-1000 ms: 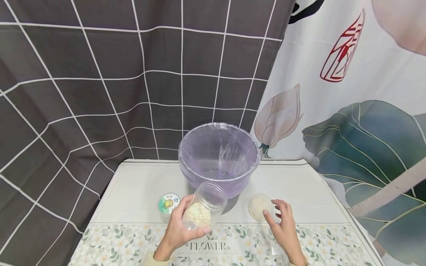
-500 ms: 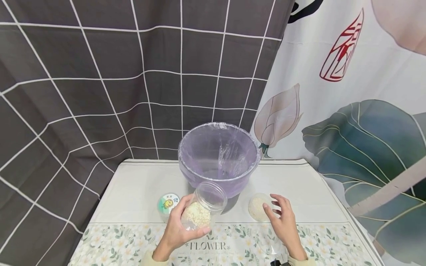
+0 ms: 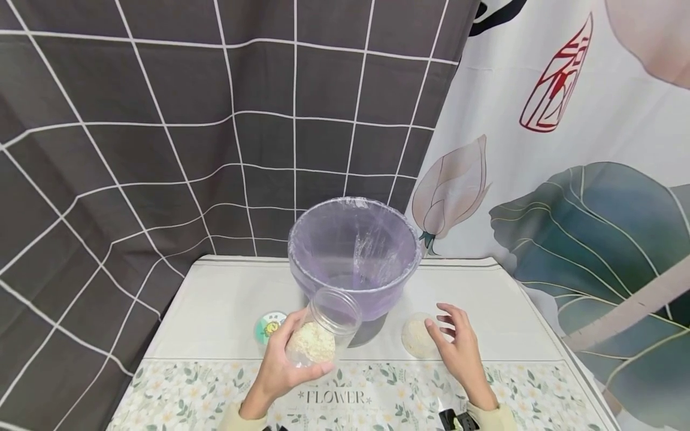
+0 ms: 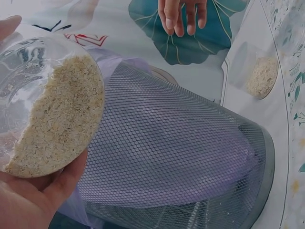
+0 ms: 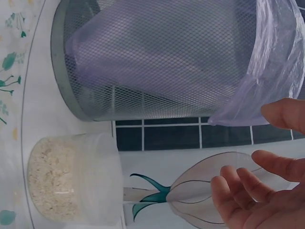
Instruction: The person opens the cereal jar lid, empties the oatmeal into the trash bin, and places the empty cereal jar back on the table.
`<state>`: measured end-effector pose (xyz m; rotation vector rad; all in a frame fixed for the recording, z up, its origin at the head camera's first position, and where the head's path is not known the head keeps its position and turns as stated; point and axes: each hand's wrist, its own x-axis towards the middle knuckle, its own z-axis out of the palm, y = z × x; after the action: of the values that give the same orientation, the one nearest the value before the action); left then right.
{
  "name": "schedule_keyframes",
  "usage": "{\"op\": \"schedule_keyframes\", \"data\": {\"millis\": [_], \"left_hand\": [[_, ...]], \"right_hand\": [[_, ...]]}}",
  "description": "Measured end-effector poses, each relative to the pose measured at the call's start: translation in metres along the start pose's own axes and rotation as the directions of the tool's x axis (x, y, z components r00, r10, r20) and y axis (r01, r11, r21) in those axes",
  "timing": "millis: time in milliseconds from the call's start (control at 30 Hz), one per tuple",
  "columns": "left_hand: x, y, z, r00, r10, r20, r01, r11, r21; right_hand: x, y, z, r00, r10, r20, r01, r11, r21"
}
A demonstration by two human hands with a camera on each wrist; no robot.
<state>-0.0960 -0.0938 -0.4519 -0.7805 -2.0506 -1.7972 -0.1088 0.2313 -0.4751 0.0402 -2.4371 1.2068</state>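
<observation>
My left hand [image 3: 288, 365] grips a clear plastic jar [image 3: 335, 310] part filled with pale flakes [image 3: 311, 342]. The jar is tilted, its uncovered mouth toward the bin. In the left wrist view its round base [image 4: 66, 114] faces the camera, flakes banked to one side. Behind it stands a mesh wastebasket [image 5: 157, 62] lined with a purple plastic bag [image 3: 377, 251]. My right hand [image 3: 460, 353], fingers apart and loosely bent, holds nothing. Beside it, a second clear container [image 5: 97, 179] of pale flakes stands upright, partly overlapped by the fingertips in the head view.
Left of the held jar is a round lid with a green and white label [image 3: 271, 327]. A floral-printed cloth [image 3: 205, 395] covers the table's front. A dark checked curtain [image 3: 188, 90] and a white printed curtain [image 3: 501, 149] hang behind the table.
The tilted jar and my left hand have shifted slightly left and up in view. My right hand has drawn a little up and right, away from the second container.
</observation>
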Motion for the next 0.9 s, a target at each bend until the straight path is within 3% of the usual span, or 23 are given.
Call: {"op": "schedule_keyframes", "data": {"millis": [167, 400, 900], "left_hand": [[0.004, 0.004, 0.000, 1.000, -0.004, 0.008, 0.004, 1.000, -0.001], [0.005, 0.005, -0.001, 0.999, 0.039, -0.003, -0.039, 0.999, 0.027], [0.006, 0.008, -0.007, 0.999, 0.043, -0.016, -0.042, 0.997, 0.057]], "right_hand": [[0.005, -0.002, -0.002, 1.000, -0.014, -0.010, 0.014, 1.000, 0.009], [0.012, -0.005, -0.006, 1.000, -0.025, -0.019, 0.025, 1.000, 0.014], [0.025, -0.012, -0.011, 0.998, -0.057, -0.033, 0.059, 0.997, 0.045]]}}
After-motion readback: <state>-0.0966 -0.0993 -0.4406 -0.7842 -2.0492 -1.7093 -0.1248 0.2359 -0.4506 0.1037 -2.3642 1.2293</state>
